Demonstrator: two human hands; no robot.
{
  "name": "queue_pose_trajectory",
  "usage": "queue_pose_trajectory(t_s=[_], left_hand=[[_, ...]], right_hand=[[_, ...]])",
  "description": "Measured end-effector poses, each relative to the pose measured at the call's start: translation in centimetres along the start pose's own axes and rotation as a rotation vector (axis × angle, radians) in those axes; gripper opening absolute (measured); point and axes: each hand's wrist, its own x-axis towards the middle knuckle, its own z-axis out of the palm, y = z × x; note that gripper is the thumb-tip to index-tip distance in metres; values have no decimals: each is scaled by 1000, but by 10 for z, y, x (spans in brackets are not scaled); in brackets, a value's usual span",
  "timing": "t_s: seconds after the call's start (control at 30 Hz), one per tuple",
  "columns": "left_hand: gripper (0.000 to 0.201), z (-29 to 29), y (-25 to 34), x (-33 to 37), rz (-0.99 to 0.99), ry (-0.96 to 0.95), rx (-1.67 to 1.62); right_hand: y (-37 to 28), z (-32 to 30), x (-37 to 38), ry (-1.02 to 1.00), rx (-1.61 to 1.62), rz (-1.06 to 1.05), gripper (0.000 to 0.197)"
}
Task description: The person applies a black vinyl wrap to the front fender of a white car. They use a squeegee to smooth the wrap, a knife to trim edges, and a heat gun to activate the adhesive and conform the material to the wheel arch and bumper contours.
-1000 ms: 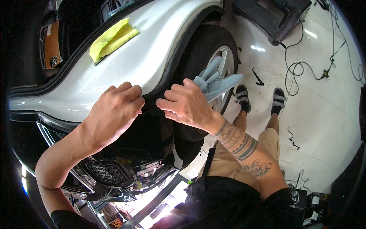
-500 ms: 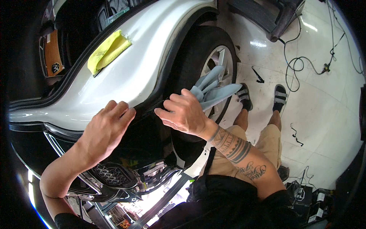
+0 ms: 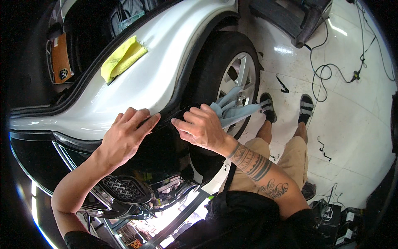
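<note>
A car's white front fender [image 3: 137, 89] meets its glossy black bumper [image 3: 166, 155] below my hands. My left hand [image 3: 128, 135] lies over the seam with fingers bent, its thumb and fingertips pressed close together at the dark edge; whatever they hold is hidden. Just to its right, my right hand [image 3: 201, 128] is closed, thumb against the curled index finger, near the lower end of the black wheel-arch trim [image 3: 182, 79]. A crumpled blue-grey sheet [image 3: 240, 111] sticks out from behind this hand, in front of the wheel [image 3: 248, 68].
On the fender rests a folded yellow cloth [image 3: 124, 58]. A dark car part [image 3: 286, 18] and a looping black cable [image 3: 325, 70] lie on the tiled floor. Small black pieces [image 3: 283, 84] lie near my feet. Dark boxes [image 3: 331, 220] stand at lower right.
My left hand has slid right and slightly up along the seam, nearer my right hand. The view has shifted a little. The blue-grey sheet sits slightly lower.
</note>
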Motion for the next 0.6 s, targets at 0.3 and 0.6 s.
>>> queue_pose_trajectory(t_s=[0.3,0.6], left_hand=[[32,15,-18,58,185,-188,-14],[25,18,-17,120,456,-473,119]], right_hand=[[-7,5,-17,-11,-35,75,41],[-7,12,-27,-24,-35,106,53]])
